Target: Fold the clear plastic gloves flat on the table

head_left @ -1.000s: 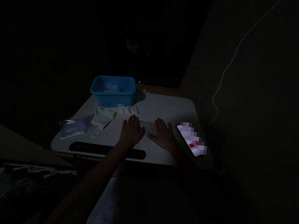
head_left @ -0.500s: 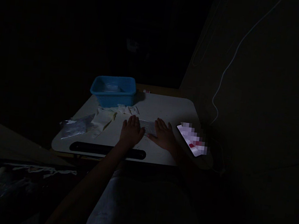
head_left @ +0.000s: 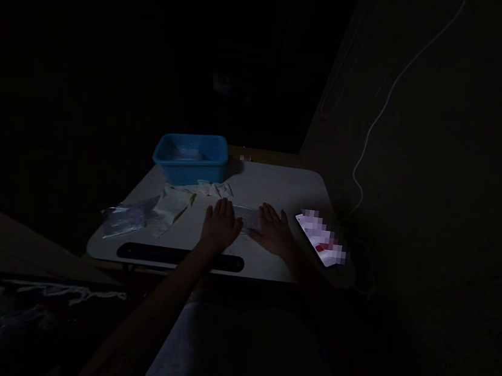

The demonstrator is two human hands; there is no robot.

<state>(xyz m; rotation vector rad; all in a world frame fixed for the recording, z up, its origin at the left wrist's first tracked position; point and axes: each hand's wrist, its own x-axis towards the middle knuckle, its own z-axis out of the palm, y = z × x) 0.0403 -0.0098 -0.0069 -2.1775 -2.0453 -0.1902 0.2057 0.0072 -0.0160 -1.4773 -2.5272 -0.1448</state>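
Observation:
A clear plastic piece [head_left: 248, 217] lies flat on the white table [head_left: 274, 182], between my two hands. My left hand [head_left: 220, 226] rests palm down on its left end, fingers stretched forward and thumb out. On its right end lies my right hand [head_left: 274, 230], also flat with the fingers spread. Neither hand is closed on anything. Left of my left hand are crumpled pale sheets [head_left: 173, 206] and a shiny clear plastic packet [head_left: 125, 220]. The scene is dim, so fine detail of the plastic is hard to make out.
A blue basket [head_left: 193, 172] with something pale inside stands at the table's back left. A lit phone [head_left: 321, 240] lies at the right. Along the front edge runs a black slot [head_left: 151, 253]. A white cable [head_left: 370, 129] hangs by the right wall.
The whole view has shifted slightly, so the table and things on it appear a little lower. Both hands keep nearly the same place on the plastic.

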